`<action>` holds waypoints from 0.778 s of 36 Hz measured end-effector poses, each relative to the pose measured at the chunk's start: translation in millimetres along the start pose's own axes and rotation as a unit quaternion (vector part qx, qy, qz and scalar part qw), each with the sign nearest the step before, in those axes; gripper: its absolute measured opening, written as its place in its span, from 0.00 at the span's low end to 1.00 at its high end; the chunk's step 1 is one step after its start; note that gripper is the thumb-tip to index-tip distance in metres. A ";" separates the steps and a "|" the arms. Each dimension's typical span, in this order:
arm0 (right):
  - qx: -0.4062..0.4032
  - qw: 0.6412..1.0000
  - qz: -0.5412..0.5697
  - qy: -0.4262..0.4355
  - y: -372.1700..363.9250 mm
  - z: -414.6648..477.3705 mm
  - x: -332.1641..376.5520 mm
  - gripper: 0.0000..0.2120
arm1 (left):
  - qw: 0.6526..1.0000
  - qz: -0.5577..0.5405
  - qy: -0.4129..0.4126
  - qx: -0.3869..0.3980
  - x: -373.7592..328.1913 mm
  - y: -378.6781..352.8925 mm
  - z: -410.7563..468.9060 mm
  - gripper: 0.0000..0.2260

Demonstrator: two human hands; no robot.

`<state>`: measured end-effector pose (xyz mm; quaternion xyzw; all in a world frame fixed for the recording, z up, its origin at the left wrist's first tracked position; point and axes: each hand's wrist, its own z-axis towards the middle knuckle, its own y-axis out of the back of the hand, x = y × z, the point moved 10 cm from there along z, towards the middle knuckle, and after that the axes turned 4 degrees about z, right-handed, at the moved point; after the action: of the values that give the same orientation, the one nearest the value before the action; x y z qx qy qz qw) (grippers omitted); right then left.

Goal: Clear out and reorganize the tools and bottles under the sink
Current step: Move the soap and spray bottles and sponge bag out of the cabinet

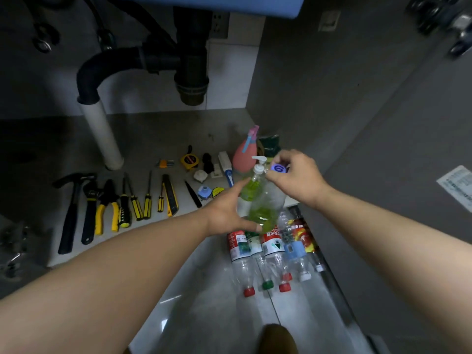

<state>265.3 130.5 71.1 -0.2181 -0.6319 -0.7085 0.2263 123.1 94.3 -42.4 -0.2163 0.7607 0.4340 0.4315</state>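
My right hand [296, 177] pinches the blue cap [278, 168] of a clear bottle [268, 203] with green liquid in its bottom. My left hand [227, 213] wraps the bottle's lower part, thumb in front and fingers behind. A green pump bottle [251, 186] with a white pump stands just behind it. Hand tools lie in a row on the cabinet floor: a hammer [70, 210], a wrench [89, 210], yellow pliers [108, 208], screwdrivers [135, 200] and a utility knife [169, 195].
Several empty plastic bottles [265, 254] lie side by side on the tiled floor below my hands. A pink spray bottle [245, 155], a tape measure [189, 160] and small parts sit further back. The black drain trap [189, 72] and a white pipe [102, 134] hang above.
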 end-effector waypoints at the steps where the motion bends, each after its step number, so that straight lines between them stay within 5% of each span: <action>1: 0.024 0.999 0.044 -0.001 -6.2 -1.3 5.7 0.04 | 1.000 -0.018 -0.003 0.005 -2.0 -1.9 -0.7 0.51; 6: 0.141 0.940 0.297 -0.092 -51.3 1.3 -3.0 0.13 | 0.999 -0.002 0.019 -0.033 15.0 15.4 -5.4 0.35; 10: 0.061 0.970 0.165 -0.169 -69.6 32.2 -55.1 0.13 | 0.994 0.020 0.083 -0.070 55.5 43.0 -16.5 0.32; 15: 0.027 0.967 0.133 -0.215 -98.3 63.2 -83.7 0.28 | 0.989 -0.040 0.107 -0.091 86.0 55.8 -21.2 0.32; 19: 0.006 0.973 0.046 -0.226 -107.5 79.9 -85.6 0.17 | 0.983 -0.057 0.111 -0.135 92.5 57.0 -23.1 0.29; 28: -0.090 0.986 0.026 -0.137 -37.3 25.1 -74.6 0.06 | 0.994 -0.024 0.081 -0.067 53.3 43.6 -19.2 0.26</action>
<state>303.5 162.5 -0.4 -0.3490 -0.5850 -0.7194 0.1354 54.9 103.6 -61.9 -0.2969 0.7569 0.4549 0.3634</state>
